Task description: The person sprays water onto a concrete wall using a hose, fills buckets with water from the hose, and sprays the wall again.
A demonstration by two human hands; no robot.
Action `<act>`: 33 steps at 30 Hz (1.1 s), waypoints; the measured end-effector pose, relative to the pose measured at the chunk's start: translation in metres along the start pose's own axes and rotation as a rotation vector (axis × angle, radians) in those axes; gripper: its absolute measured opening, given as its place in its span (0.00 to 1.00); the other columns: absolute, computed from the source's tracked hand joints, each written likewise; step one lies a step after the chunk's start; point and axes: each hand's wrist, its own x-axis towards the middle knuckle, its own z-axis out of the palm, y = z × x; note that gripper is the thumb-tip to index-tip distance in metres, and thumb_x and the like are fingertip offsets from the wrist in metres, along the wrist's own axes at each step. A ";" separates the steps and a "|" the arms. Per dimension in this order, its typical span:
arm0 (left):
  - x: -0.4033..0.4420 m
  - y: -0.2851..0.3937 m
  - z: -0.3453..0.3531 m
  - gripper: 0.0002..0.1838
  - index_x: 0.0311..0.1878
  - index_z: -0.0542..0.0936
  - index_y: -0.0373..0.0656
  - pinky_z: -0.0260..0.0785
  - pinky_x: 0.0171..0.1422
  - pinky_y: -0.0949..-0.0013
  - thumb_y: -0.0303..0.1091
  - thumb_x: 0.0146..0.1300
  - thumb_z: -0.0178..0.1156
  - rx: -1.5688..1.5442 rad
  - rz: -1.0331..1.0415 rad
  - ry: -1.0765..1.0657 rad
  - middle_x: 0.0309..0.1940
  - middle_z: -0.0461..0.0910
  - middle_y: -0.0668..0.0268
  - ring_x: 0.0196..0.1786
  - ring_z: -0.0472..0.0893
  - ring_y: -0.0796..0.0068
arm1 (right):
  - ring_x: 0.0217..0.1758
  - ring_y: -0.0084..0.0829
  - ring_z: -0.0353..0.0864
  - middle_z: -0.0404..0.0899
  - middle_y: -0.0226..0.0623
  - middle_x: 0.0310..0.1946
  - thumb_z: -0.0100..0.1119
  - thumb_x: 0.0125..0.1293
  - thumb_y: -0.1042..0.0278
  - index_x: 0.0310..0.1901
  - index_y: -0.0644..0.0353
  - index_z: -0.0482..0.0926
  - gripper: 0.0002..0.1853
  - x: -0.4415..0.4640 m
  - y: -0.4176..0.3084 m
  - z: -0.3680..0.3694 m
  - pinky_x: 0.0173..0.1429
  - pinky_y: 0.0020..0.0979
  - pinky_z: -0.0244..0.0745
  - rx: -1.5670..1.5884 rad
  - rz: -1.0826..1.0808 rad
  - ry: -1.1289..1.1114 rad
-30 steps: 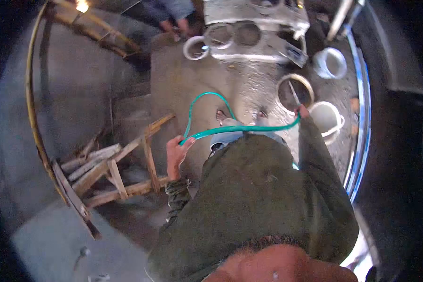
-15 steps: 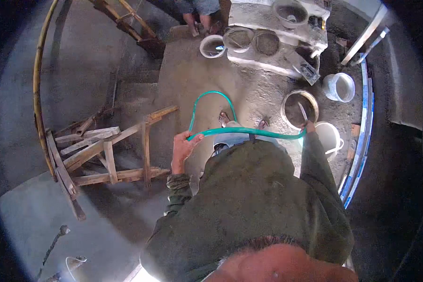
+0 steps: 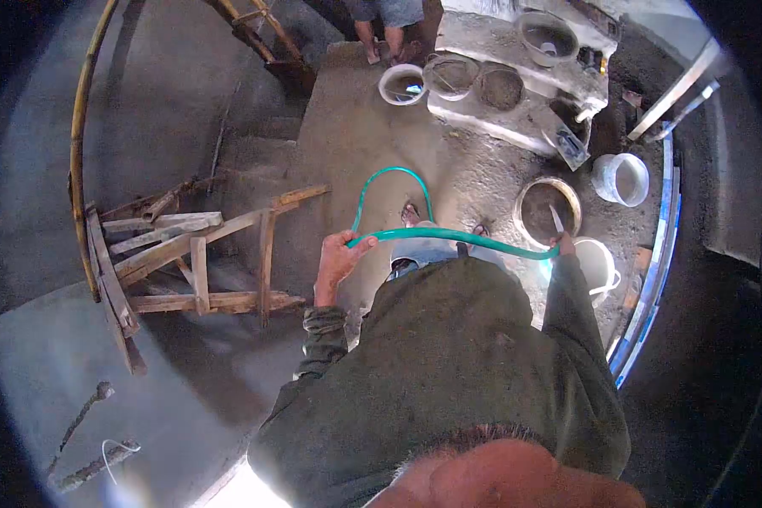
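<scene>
A green hose (image 3: 457, 236) stretches across in front of my body, with a loop hanging down past the left side toward the floor. My left hand (image 3: 339, 261) is closed round it, thumb along the top. At the other end of the stretch my right hand (image 3: 565, 245) is closed on the hose, its fingers partly hidden. A pale, pointed blade-like thing (image 3: 556, 218) sticks up beside the right hand, in front of a round basin (image 3: 577, 201). I cannot tell whether the right hand holds it too.
A white bucket (image 3: 615, 279) stands below the right hand, another bucket (image 3: 603, 178) beyond. Several pans and tubs are by a rough ledge (image 3: 483, 127). A wooden trestle (image 3: 196, 275) lies left. Another person's feet (image 3: 389, 55) are at the top. Blue-and-white strips (image 3: 652, 313) run along the right.
The view has shifted slightly, so the surroundings sit a little lower and further right at the top. Both hands keep hold of the hose, with little other change.
</scene>
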 end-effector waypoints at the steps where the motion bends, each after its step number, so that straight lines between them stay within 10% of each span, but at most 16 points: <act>1: 0.000 0.001 -0.001 0.19 0.18 0.75 0.41 0.52 0.23 0.73 0.45 0.50 0.68 0.009 0.015 0.004 0.13 0.61 0.75 0.20 0.59 0.85 | 0.20 0.35 0.69 0.68 0.37 0.17 0.42 0.55 0.60 0.24 0.58 0.67 0.11 -0.002 -0.001 0.003 0.21 0.41 0.67 0.016 -0.023 0.037; 15: -0.001 -0.004 -0.003 0.19 0.20 0.77 0.41 0.53 0.23 0.72 0.47 0.49 0.67 0.048 -0.052 -0.005 0.12 0.62 0.75 0.20 0.61 0.84 | 0.21 0.39 0.71 0.70 0.41 0.18 0.45 0.54 0.61 0.29 0.61 0.68 0.11 0.020 0.016 -0.009 0.22 0.46 0.68 -0.060 -0.039 -0.150; 22: 0.003 -0.009 0.000 0.22 0.19 0.76 0.36 0.54 0.23 0.71 0.48 0.46 0.70 0.093 0.036 0.021 0.12 0.60 0.72 0.20 0.61 0.83 | 0.23 0.43 0.76 0.72 0.43 0.20 0.46 0.59 0.62 0.29 0.63 0.69 0.11 0.069 0.019 -0.045 0.24 0.52 0.73 0.072 0.623 -0.693; 25: 0.002 -0.009 0.003 0.22 0.18 0.75 0.36 0.53 0.23 0.72 0.46 0.47 0.69 -0.066 -0.023 0.012 0.12 0.61 0.73 0.20 0.60 0.83 | 0.27 0.32 0.72 0.71 0.37 0.22 0.44 0.62 0.61 0.31 0.59 0.71 0.11 0.018 0.025 -0.040 0.31 0.35 0.67 -1.015 -0.684 -0.043; 29: 0.004 -0.023 0.006 0.20 0.18 0.74 0.37 0.51 0.23 0.73 0.43 0.49 0.69 0.047 0.079 -0.006 0.13 0.61 0.76 0.21 0.60 0.85 | 0.26 0.30 0.73 0.72 0.36 0.23 0.46 0.59 0.64 0.30 0.59 0.72 0.08 0.072 0.048 -0.061 0.29 0.35 0.68 -1.107 -0.816 -0.095; 31: 0.002 -0.012 0.005 0.18 0.18 0.74 0.38 0.50 0.23 0.75 0.42 0.51 0.68 -0.052 0.033 0.009 0.14 0.61 0.78 0.21 0.59 0.86 | 0.15 0.28 0.69 0.71 0.34 0.14 0.40 0.61 0.64 0.22 0.60 0.70 0.14 0.060 0.041 -0.018 0.20 0.33 0.62 -0.205 -0.124 0.003; 33: 0.003 -0.008 0.005 0.18 0.19 0.74 0.39 0.49 0.23 0.75 0.41 0.51 0.67 -0.058 0.055 0.006 0.14 0.61 0.79 0.21 0.59 0.86 | 0.17 0.26 0.70 0.71 0.34 0.14 0.47 0.57 0.65 0.21 0.61 0.71 0.12 0.016 0.009 -0.017 0.19 0.29 0.64 -0.595 -0.321 -0.081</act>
